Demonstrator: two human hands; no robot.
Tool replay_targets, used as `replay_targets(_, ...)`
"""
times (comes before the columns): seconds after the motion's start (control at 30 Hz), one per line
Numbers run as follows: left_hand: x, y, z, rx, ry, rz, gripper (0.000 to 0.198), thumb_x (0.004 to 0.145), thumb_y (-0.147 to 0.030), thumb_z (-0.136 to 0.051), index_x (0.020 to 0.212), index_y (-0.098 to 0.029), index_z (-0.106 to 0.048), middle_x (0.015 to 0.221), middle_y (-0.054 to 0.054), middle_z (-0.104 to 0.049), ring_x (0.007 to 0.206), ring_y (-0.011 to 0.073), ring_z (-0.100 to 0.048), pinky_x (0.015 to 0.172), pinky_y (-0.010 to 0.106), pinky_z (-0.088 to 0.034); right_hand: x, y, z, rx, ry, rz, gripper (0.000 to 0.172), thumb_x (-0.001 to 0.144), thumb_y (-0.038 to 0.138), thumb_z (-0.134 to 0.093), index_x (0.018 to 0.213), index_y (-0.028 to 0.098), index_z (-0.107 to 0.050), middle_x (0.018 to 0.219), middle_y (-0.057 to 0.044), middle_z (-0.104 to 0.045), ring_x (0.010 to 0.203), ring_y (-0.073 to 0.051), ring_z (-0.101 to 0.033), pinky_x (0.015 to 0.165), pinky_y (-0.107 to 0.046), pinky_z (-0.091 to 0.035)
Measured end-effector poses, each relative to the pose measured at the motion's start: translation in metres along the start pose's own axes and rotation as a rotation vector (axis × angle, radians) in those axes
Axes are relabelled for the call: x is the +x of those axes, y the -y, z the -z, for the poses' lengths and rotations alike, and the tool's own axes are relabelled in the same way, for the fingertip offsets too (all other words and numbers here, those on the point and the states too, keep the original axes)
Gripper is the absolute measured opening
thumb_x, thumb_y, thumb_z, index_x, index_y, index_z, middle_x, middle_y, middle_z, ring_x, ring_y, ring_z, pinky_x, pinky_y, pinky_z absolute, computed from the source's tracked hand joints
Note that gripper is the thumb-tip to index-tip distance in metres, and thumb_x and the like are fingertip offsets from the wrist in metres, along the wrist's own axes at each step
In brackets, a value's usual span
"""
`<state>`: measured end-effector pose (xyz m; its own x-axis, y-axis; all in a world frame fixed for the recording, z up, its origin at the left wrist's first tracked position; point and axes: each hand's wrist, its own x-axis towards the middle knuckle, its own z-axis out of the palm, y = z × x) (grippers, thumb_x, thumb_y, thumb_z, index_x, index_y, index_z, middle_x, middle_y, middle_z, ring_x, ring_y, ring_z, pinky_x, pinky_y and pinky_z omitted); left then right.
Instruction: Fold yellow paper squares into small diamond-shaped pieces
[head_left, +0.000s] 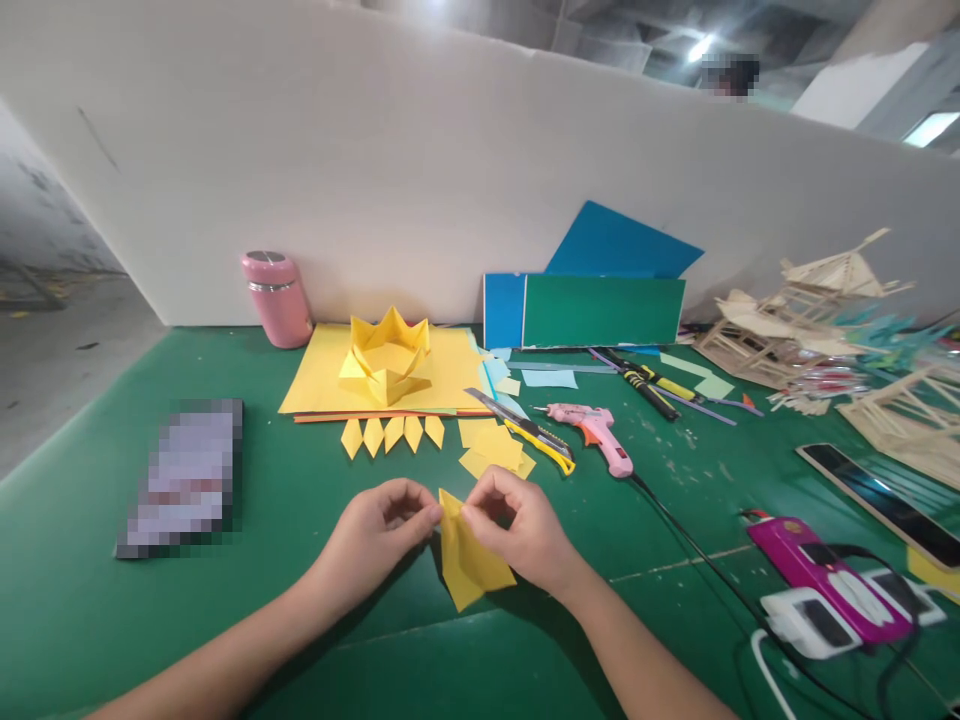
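Note:
Both my hands pinch one small yellow paper piece (pixel 469 565) just above the green table (pixel 300 640). My left hand (pixel 379 535) grips its upper left corner with closed fingers. My right hand (pixel 517 525) pinches the top edge from the right. Behind them lie a row of folded yellow paper diamonds (pixel 392 434) and several loose yellow squares (pixel 496 448). A folded yellow paper crown shape (pixel 388 360) sits on a stack of yellow sheets (pixel 319 385).
A pink flask (pixel 274 297) stands by the white partition. A yellow utility knife (pixel 536 432), pink glue gun (pixel 598 435), blue and green card (pixel 600 300), stick models (pixel 810 320), a phone (pixel 881 500) and a magenta charger (pixel 825 580) lie to the right.

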<state>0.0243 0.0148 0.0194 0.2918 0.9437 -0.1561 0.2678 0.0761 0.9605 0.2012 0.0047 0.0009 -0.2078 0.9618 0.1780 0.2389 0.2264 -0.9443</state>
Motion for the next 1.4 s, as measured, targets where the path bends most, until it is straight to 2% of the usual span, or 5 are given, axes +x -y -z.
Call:
replay_targets(0.23, -0.002, -0.001, -0.001, -0.199, 0.017, 0.088, 0.03, 0.064, -0.043, -0.068, 0.074, -0.017, -0.056, 0.057, -0.004, -0.058, 0.052, 0.0118, -0.054, 0.054, 0.026, -0.045, -0.002, 0.001, -0.006, 0.052, -0.029, 0.0, 0.014, 0.073, 0.024, -0.057, 0.064, 0.019, -0.047, 0.058, 0.004, -0.049, 0.051, -0.009, -0.046, 0.048, -0.019, -0.039)
replay_targets(0.57, 0.005, -0.011, -0.013, -0.169, -0.042, 0.076, 0.022, 0.059, -0.037, -0.067, 0.063, -0.017, -0.058, 0.052, -0.006, -0.051, 0.047, 0.0079, -0.043, 0.046, 0.021, -0.035, -0.003, 0.005, -0.005, 0.054, -0.077, 0.1, 0.01, 0.072, 0.021, -0.056, 0.065, 0.02, -0.048, 0.061, 0.003, -0.051, 0.053, -0.01, -0.049, 0.05, -0.021, -0.042)
replay_targets(0.8, 0.0, -0.005, -0.015, -0.216, -0.091, 0.096, 0.025, 0.054, -0.04, -0.07, 0.056, -0.018, -0.06, 0.054, -0.001, -0.06, 0.05, 0.0115, -0.05, 0.052, 0.024, -0.043, -0.001, 0.001, -0.002, 0.021, 0.106, -0.114, 0.022, 0.073, 0.035, -0.065, 0.068, 0.018, -0.052, 0.064, 0.003, -0.05, 0.059, -0.011, -0.045, 0.052, -0.021, -0.036)
replay_targets(1.03, 0.001, 0.0, -0.015, -0.295, -0.07, 0.097, 0.028, 0.054, -0.042, -0.074, 0.057, -0.018, -0.06, 0.057, -0.001, -0.061, 0.051, 0.0114, -0.049, 0.052, 0.024, -0.042, 0.002, 0.002, 0.001, 0.072, 0.126, -0.226, 0.035, 0.07, 0.047, -0.067, 0.06, 0.018, -0.05, 0.059, 0.003, -0.046, 0.058, -0.011, -0.039, 0.052, -0.022, -0.032)
replay_targets(1.4, 0.003, 0.002, -0.015, -0.306, -0.077, 0.085, 0.026, 0.055, -0.037, -0.076, 0.061, -0.017, -0.061, 0.052, -0.003, -0.058, 0.05, 0.0108, -0.05, 0.051, 0.022, -0.041, -0.002, 0.001, -0.002, -0.149, 0.083, -0.044, 0.027, 0.075, 0.028, -0.058, 0.058, 0.02, -0.039, 0.056, 0.005, -0.043, 0.053, -0.01, -0.038, 0.051, -0.022, -0.028)
